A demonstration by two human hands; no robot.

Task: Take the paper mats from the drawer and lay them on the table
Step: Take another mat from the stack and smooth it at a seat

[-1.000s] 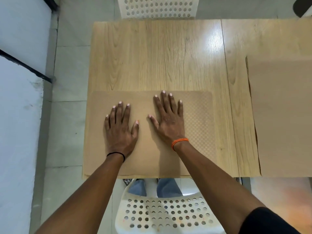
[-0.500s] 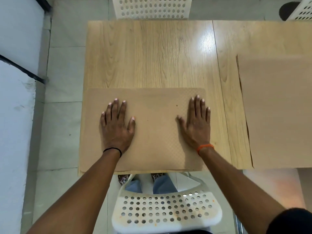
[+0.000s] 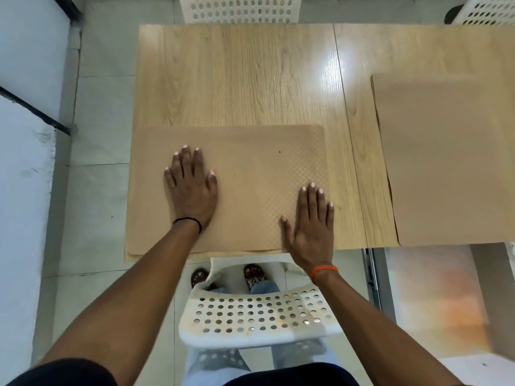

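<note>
A brown paper mat [image 3: 250, 174] lies flat on the near left part of the wooden table [image 3: 245, 76], its left and near edges hanging slightly over the table. My left hand [image 3: 192, 188] rests palm down on the mat's left half, fingers spread. Over the mat's near right corner sits my right hand [image 3: 312, 227], flat with its heel past the table's near edge. A second brown paper mat [image 3: 451, 162] lies on the right part of the table. No drawer is in view.
A white perforated chair [image 3: 259, 316] stands between me and the table's near edge. Another white chair [image 3: 239, 8] is at the far side, and a third [image 3: 485, 12] at the far right. A white wall [image 3: 25, 190] runs along the left.
My right hand slid from the mat's middle to its right side, then drew back toward the near right corner. My left hand stayed pressed on the mat's left half.
</note>
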